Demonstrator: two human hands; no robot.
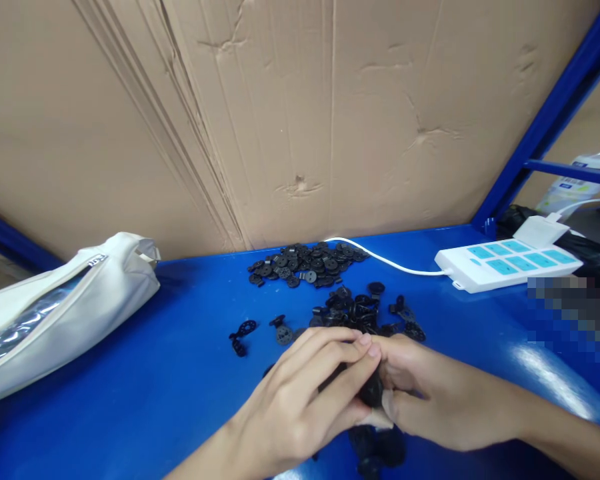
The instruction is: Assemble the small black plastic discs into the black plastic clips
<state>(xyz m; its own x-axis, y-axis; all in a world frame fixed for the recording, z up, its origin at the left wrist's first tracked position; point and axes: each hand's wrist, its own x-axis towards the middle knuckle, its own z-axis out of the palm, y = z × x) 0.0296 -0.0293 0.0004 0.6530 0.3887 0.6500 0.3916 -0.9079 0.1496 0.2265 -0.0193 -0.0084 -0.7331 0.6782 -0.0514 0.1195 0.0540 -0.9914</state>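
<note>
My left hand and my right hand meet at the front of the blue table, fingertips touching. Between them both hands grip a black plastic piece, mostly hidden by my fingers. Something pale and beige shows at the thumbs; whether it is a finger cover or tape I cannot tell. Just beyond my fingers lies a heap of black plastic clips with round, perforated discs. More black pieces lie under my hands, partly covered.
Flat black discs form a second pile at the back of the blue table. Two loose clips lie to the left. A white power strip stands at right, its cable running behind. A white pouch lies at left; cardboard backs the table.
</note>
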